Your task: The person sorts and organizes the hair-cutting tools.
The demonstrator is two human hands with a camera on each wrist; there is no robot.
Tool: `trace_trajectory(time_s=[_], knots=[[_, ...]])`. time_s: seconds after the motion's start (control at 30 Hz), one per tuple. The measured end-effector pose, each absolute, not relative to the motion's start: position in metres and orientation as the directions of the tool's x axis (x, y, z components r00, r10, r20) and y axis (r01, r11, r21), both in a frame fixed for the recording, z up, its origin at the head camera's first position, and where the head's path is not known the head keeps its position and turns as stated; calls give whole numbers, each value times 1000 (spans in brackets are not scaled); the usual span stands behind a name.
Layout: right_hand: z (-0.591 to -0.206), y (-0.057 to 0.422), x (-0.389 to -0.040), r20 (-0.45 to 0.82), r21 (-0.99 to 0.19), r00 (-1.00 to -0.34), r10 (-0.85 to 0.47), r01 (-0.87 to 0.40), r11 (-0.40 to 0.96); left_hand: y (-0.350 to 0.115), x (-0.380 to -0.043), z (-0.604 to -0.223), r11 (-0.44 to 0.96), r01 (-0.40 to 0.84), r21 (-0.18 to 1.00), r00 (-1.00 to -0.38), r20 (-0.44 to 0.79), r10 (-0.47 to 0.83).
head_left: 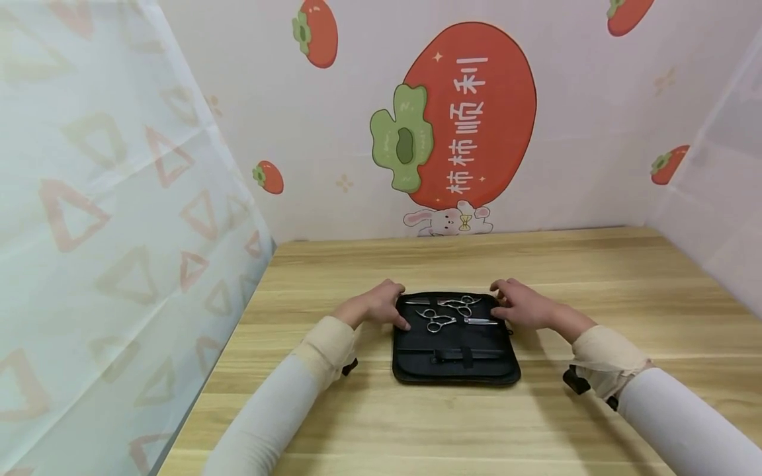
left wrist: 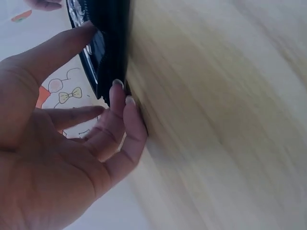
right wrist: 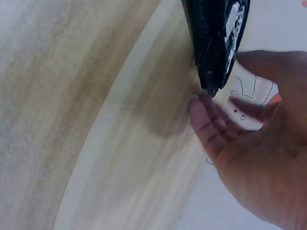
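A black scissors case [head_left: 458, 377] lies on the table with its inside facing up. Two pairs of silver scissors, an upper pair [head_left: 461, 305] and a lower pair [head_left: 439, 320], are tucked into it. Below them a strap holds a slim black item [head_left: 485, 355], whose kind I cannot tell. My left hand [head_left: 381, 304] grips the case's left far corner, thumb on top and curled fingers at the edge [left wrist: 115, 43]. At the right far corner, my right hand [head_left: 525, 307] pinches the case, its thumb against the upper side and fingers by the lower edge [right wrist: 211, 43].
The wooden table [head_left: 333, 264] reaches back to a wall sheet [head_left: 571, 165] printed with red fruit and a rabbit. A patterned white sheet [head_left: 137, 231] hangs along the left side, and another pale sheet [head_left: 732, 198] stands at the right.
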State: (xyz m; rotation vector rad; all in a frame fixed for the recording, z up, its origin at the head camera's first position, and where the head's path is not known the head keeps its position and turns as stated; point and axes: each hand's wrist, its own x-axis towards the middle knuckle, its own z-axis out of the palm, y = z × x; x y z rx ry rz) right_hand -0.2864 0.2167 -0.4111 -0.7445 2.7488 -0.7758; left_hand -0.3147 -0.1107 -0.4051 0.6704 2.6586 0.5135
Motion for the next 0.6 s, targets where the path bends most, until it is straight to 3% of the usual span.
trace_trajectory(time_s=[0.23, 0.4, 0.6], knots=[[-407, 217, -291, -223, -716, -893, -390, -121, 687, -107, -319, -406, 819, 309, 484, -843, -259, 471], [-409, 212, -292, -212, -724, -900, -381, -118, 680, -106, -318, -408, 813, 277, 511, -850, -263, 456], [-409, 211, -293, -159, -732, -914, -374, -145, 666, -102, -313, -406, 810, 329, 486, -862, -197, 468]])
